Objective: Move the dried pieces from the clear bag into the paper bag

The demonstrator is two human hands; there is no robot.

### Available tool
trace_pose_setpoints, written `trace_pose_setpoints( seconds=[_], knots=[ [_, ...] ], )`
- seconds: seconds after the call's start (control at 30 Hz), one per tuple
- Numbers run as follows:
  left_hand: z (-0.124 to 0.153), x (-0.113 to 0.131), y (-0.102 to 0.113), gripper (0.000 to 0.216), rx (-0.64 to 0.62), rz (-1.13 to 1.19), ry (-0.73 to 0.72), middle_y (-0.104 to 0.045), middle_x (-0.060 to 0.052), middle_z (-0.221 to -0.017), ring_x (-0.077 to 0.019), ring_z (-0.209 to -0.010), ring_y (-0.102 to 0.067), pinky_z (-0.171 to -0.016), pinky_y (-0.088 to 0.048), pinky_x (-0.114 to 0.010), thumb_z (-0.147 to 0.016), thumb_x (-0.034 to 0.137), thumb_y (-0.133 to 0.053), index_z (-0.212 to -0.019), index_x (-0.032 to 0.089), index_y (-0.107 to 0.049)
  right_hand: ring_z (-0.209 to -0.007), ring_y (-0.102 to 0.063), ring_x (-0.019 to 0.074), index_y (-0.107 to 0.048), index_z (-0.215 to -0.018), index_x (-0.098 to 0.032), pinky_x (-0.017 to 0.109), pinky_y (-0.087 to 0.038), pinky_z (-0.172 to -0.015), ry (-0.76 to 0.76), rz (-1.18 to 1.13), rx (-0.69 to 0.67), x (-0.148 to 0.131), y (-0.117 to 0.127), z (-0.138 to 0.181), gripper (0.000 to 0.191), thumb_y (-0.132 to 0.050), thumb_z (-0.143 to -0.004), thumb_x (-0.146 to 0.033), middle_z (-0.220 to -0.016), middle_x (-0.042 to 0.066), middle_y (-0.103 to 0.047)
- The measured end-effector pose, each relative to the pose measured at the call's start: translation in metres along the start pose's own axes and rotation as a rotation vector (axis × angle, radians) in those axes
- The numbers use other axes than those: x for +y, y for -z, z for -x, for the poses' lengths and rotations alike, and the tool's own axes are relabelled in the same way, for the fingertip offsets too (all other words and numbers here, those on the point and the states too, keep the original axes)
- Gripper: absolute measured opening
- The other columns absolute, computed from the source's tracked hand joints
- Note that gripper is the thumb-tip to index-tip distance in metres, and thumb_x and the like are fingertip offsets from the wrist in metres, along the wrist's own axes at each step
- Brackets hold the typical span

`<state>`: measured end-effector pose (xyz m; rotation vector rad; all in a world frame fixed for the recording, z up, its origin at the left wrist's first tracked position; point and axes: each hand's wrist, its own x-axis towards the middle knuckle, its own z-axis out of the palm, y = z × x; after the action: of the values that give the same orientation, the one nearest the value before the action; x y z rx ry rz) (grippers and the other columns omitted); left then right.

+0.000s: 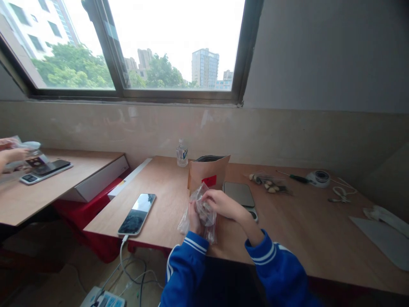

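Both hands, left hand and right hand, grip a clear plastic bag; no writing is legible.

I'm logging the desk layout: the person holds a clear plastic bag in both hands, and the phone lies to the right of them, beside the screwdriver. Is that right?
Not quite. The head view shows the phone lying to the left of the hands, far from the screwdriver. The rest stands: left hand and right hand both hold the clear bag.

Overexposed daylight from the window at twelve o'clock, dim below toward six, edges bent by wide-angle distortion, mild softness throughout.
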<state>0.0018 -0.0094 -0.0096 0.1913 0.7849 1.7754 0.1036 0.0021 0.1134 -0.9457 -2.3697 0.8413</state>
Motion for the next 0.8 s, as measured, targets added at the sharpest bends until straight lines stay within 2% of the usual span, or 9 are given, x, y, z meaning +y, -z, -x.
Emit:
trace_pose_setpoints(
  seconds=[0.07,0.17,0.27,0.4,0.53,0.67,0.73,0.8],
  knots=[
    [-0.002,-0.002,0.002,0.025,0.017,-0.004,-0.087,-0.061,0.001,-0.071,-0.0131,-0.065,-0.061,-0.064,-0.049,-0.025,-0.071,0.039,-0.064,-0.082,0.018,-0.055,-0.075,-0.059,0.0182,-0.061,-0.081,-0.017,0.028,-0.046,-0.069,-0.035,0.047,-0.116,0.009,-0.011,-0.002,0.012,-0.050,-0.079,-0.012,-0.085,0.006,-0.066],
    [-0.005,-0.004,0.005,0.024,0.022,-0.045,-0.185,-0.060,0.003,-0.072,-0.0126,-0.067,-0.061,-0.067,-0.048,-0.025,-0.072,0.036,-0.063,-0.083,0.020,-0.049,-0.075,-0.058,0.0195,-0.060,-0.081,-0.018,0.029,-0.046,-0.069,0.011,0.071,-0.170,0.018,-0.024,-0.005,0.013,-0.061,-0.069,-0.011,-0.087,0.006,-0.065],
    [-0.006,-0.004,0.008,0.027,0.038,-0.074,-0.215,-0.062,0.002,-0.077,-0.0145,-0.072,-0.063,-0.069,-0.049,-0.028,-0.077,0.041,-0.059,-0.086,0.022,-0.043,-0.075,-0.058,0.0209,-0.059,-0.079,-0.020,0.030,-0.046,-0.068,0.042,0.077,-0.096,0.022,-0.032,-0.002,0.021,-0.066,-0.062,-0.009,-0.088,0.005,-0.065],
    [-0.007,-0.005,0.010,0.030,0.042,-0.080,-0.201,-0.062,0.002,-0.081,-0.0149,-0.073,-0.064,-0.069,-0.049,-0.029,-0.079,0.046,-0.058,-0.089,0.024,-0.040,-0.068,-0.057,0.0186,-0.058,-0.073,-0.021,0.028,-0.044,-0.062,0.019,0.024,0.011,0.023,-0.035,0.005,0.017,-0.061,-0.064,-0.006,-0.080,0.002,-0.064],
    [-0.009,-0.007,0.012,0.027,0.096,-0.112,-0.220,-0.058,0.004,-0.075,-0.0133,-0.067,-0.062,-0.063,-0.048,-0.025,-0.081,0.046,-0.055,-0.089,0.024,-0.041,-0.059,-0.054,0.0147,-0.054,-0.063,-0.019,0.025,-0.040,-0.055,-0.033,-0.028,-0.011,0.019,-0.027,0.007,0.015,-0.055,-0.066,-0.005,-0.067,0.000,-0.061],
    [-0.011,-0.007,0.012,0.023,0.155,-0.137,-0.224,-0.058,0.002,-0.077,-0.0144,-0.070,-0.062,-0.064,-0.049,-0.026,-0.084,0.043,-0.052,-0.090,0.023,-0.041,-0.066,-0.059,0.0159,-0.059,-0.074,-0.018,0.026,-0.043,-0.060,-0.053,-0.075,-0.021,0.011,-0.010,0.003,0.014,-0.052,-0.072,-0.006,-0.075,0.001,-0.066],
    [-0.009,-0.006,0.010,0.021,0.194,-0.146,-0.217,-0.059,0.001,-0.078,-0.0155,-0.070,-0.062,-0.064,-0.050,-0.028,-0.085,0.041,-0.050,-0.090,0.023,-0.041,-0.069,-0.060,0.0159,-0.060,-0.079,-0.019,0.026,-0.045,-0.063,-0.026,-0.112,0.055,0.004,0.005,-0.003,0.012,-0.052,-0.076,-0.010,-0.078,0.002,-0.066],
    [-0.007,-0.004,0.008,0.020,0.225,-0.155,-0.207,-0.060,0.001,-0.077,-0.0165,-0.068,-0.062,-0.063,-0.050,-0.030,-0.085,0.041,-0.049,-0.090,0.024,-0.040,-0.072,-0.061,0.0155,-0.060,-0.084,-0.019,0.026,-0.047,-0.065,0.040,-0.151,0.242,-0.007,0.026,-0.015,0.009,-0.052,-0.080,-0.016,-0.081,0.002,-0.067]
  ],
)
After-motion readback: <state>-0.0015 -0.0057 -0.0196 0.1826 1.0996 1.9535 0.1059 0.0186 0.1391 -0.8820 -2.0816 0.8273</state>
